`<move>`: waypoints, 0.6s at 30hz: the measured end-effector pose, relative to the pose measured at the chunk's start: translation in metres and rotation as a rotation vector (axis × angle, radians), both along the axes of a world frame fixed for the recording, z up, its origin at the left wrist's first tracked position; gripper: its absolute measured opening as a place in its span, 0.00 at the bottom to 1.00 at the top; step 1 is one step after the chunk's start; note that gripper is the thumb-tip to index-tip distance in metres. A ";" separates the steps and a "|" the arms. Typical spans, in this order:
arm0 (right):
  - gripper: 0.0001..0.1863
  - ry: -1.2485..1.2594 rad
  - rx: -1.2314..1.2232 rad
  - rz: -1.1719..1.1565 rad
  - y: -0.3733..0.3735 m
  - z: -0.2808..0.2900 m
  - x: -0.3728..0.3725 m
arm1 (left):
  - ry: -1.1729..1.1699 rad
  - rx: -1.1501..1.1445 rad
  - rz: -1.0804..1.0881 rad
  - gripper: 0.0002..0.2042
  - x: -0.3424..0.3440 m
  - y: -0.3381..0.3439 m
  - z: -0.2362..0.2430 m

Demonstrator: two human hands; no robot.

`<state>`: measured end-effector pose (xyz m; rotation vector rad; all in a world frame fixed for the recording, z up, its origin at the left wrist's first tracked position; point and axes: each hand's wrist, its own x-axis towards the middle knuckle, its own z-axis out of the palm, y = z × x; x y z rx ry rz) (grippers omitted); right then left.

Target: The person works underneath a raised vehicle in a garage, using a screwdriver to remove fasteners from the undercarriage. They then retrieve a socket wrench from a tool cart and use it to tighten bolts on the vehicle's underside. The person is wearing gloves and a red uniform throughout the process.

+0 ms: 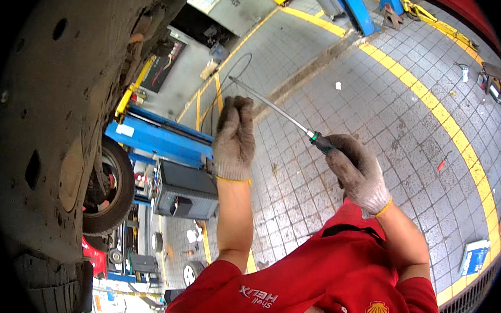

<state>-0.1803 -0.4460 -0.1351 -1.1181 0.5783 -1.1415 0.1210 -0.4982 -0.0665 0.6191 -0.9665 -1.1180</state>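
My right hand (357, 167), in a soiled knitted glove, grips a long screwdriver (279, 110) by its black and green handle. The thin metal shaft slants up and left, and its tip points past my left hand (235, 138). That hand is gloved too and raised beside the vehicle, its fingers bent and pressed together. The shaft passes just above its fingertips, and whether they touch cannot be told. Anything between the left fingers is hidden. Along the left side looms the dirty dark underside of a raised vehicle (52, 115).
A wheel (111, 185) hangs under the vehicle. Behind my left arm stand a blue lift beam (154, 139) and a grey tool cabinet (185, 190). A blue lift post (354, 11) rises at the back. A blue and white box (475, 257) lies on the tiled floor at right.
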 end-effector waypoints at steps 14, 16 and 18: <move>0.17 0.141 -0.114 0.041 -0.006 -0.034 0.006 | -0.273 -0.097 0.169 0.25 -0.020 0.015 0.037; 0.17 0.138 -0.082 0.048 -0.005 -0.032 0.006 | -0.323 -0.080 0.191 0.25 -0.022 0.017 0.040; 0.18 0.202 -0.106 0.068 -0.008 -0.026 0.001 | -0.360 -0.063 0.195 0.24 -0.024 0.020 0.042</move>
